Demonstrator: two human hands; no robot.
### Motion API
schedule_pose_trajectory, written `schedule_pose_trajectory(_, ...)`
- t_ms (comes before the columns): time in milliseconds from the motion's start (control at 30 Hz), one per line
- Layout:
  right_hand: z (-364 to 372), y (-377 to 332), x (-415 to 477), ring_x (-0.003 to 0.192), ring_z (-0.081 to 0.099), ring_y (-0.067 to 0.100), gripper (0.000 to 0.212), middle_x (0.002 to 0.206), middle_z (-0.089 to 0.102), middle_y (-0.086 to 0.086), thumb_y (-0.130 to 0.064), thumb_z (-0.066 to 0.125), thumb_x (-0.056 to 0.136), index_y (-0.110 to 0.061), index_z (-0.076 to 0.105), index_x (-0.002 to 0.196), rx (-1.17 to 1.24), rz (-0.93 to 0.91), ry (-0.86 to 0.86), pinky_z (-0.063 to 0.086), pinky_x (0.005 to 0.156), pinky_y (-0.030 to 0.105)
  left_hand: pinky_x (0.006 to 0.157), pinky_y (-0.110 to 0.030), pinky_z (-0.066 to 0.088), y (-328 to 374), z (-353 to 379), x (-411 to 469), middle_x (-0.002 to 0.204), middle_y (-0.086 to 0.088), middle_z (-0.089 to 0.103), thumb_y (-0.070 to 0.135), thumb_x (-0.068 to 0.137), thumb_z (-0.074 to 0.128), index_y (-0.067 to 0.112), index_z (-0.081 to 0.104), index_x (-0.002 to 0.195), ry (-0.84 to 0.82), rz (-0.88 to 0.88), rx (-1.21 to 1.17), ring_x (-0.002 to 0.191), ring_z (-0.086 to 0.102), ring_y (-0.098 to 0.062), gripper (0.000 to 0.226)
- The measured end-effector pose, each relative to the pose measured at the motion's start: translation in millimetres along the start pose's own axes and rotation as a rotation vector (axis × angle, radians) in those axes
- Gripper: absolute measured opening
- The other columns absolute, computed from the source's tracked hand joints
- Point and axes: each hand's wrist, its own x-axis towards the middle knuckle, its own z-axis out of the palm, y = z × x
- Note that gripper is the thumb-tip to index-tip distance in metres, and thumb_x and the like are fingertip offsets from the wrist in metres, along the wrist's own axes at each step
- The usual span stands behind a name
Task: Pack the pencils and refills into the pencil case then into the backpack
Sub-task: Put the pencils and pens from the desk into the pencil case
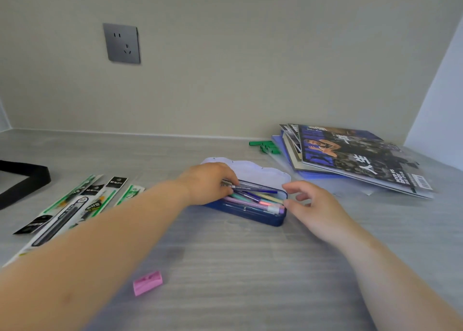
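Strap (pixel 23 177), black, lies at the far left edge (probably the backpack's; the bag itself is out of view). Just right of it, refill packets (pixel 75 205) lie fanned flat on the desk (pixel 225 268), unpacked, probably staged within reach of the left hand. A pink sharpener (pixel 147 282) sits alone near the front. At centre, the blue pencil case (pixel 246 205) stands open, lid back, with pencils (pixel 258 200) lying lengthwise inside. Left hand (pixel 209 181) reaches in over the case's left end, palm down, fingers pinched on a pen (pixel 244 187), apparently seating it. Right hand (pixel 313 205) sits at the case's right end, fingers curled and apart, holding nothing, fingertips at the rim, likely steadying it. Magazines (pixel 355 155) are stacked far right.
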Motion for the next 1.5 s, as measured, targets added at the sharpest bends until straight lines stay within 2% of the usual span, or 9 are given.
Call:
schedule_pose_trajectory(133,0,0,0,0.091,0.047,0.009,0.028,0.101,0.053,-0.008,-0.017,0.059,0.08,-0.022,0.058,0.107,-0.009,0.007,-0.011,0.03,0.079,0.02,0.099,-0.02,0.032,-9,-2,-3,0.121,0.0,0.064,0.01,0.08,0.065,0.015,0.072,0.098,0.045,0.01,-0.167,0.115,0.052,-0.015,0.02)
schedule_pose_trajectory(300,1,-2,0,0.09,0.047,0.01,0.027,0.101,0.054,-0.007,-0.017,0.06,0.079,-0.022,0.059,0.105,-0.01,0.009,-0.026,0.031,0.079,0.021,0.061,0.002,0.038,-21,-5,-3,0.112,-0.01,0.069,0.003,0.082,0.06,0.011,0.072,0.096,-0.004,-0.096,-0.277,0.09,0.055,-0.013,0.02)
schedule_pose_trajectory(500,2,-3,0,0.089,0.046,0.01,0.025,0.098,0.053,-0.009,-0.017,0.06,0.079,-0.023,0.059,0.104,-0.008,0.02,-0.053,0.031,0.078,0.021,0.054,0.003,0.039,-23,-3,-5,0.11,-0.011,0.068,-0.001,0.083,0.055,0.013,0.071,0.1,0.041,-0.102,-0.248,0.07,0.053,-0.012,0.027)
schedule_pose_trajectory(700,1,-3,0,0.087,0.046,0.01,0.025,0.096,0.053,-0.01,-0.016,0.06,0.08,-0.023,0.059,0.104,-0.01,0.02,-0.051,0.032,0.077,0.021,0.104,-0.028,0.038,-25,-4,-12,0.129,-0.006,0.058,-0.001,0.087,0.045,0.015,0.065,0.109,0.119,-0.074,-0.1,0.12,0.05,-0.025,0.033)
schedule_pose_trajectory(1000,5,-7,-2,0.062,0.05,-0.001,0.034,0.068,0.058,-0.011,-0.005,0.061,0.078,-0.03,0.056,0.055,0.034,-0.04,-0.012,0.037,0.055,0.003,0.092,-0.016,0.03,-42,-4,-31,0.136,-0.007,0.052,0.009,0.095,0.038,0.014,0.053,0.125,0.016,-0.158,-0.21,0.125,0.045,-0.021,0.034)
schedule_pose_trajectory(1167,9,-7,-1,0.063,0.049,0.007,0.017,0.067,0.056,-0.013,-0.005,0.06,0.079,-0.019,0.062,0.069,0.031,-0.029,0.028,0.035,0.052,0.006,0.1,-0.017,0.025,-38,-9,-43,0.141,-0.007,0.046,0.005,0.092,0.043,0.011,0.048,0.129,0.064,-0.112,-0.21,0.129,0.041,-0.021,0.038)
schedule_pose_trajectory(1233,9,-11,-3,0.075,0.047,0.014,0.011,0.074,0.055,-0.011,-0.008,0.059,0.08,-0.016,0.065,0.083,-0.02,-0.054,0.084,0.029,0.058,0.02,0.101,-0.017,0.025,-44,-17,-57,0.139,-0.009,0.047,0.005,0.091,0.046,0.011,0.049,0.128,0.101,-0.098,-0.191,0.128,0.042,-0.021,0.038)
schedule_pose_trajectory(1333,14,-29,-16,0.093,0.044,0.015,0.016,0.09,0.056,-0.004,-0.01,0.059,0.079,-0.013,0.065,0.094,-0.126,-0.233,0.141,0.024,0.069,0.016,0.102,-0.015,0.021,-62,-25,-85,0.142,-0.004,0.045,0.007,0.092,0.045,0.015,0.047,0.13,0.057,-0.094,-0.128,0.131,0.039,-0.016,0.039)
schedule_pose_trajectory(1500,51,-74,-55,0.11,0.047,0.016,0.032,0.115,0.061,0.0,-0.029,0.062,0.079,-0.018,0.06,0.109,-0.184,-0.566,-0.25,0.026,0.088,0.014,0.112,-0.019,0.011,-60,-23,-94,0.155,-0.003,0.019,0.011,0.095,0.038,0.017,0.024,0.142,0.042,-0.045,-0.018,0.142,0.018,-0.014,0.049)
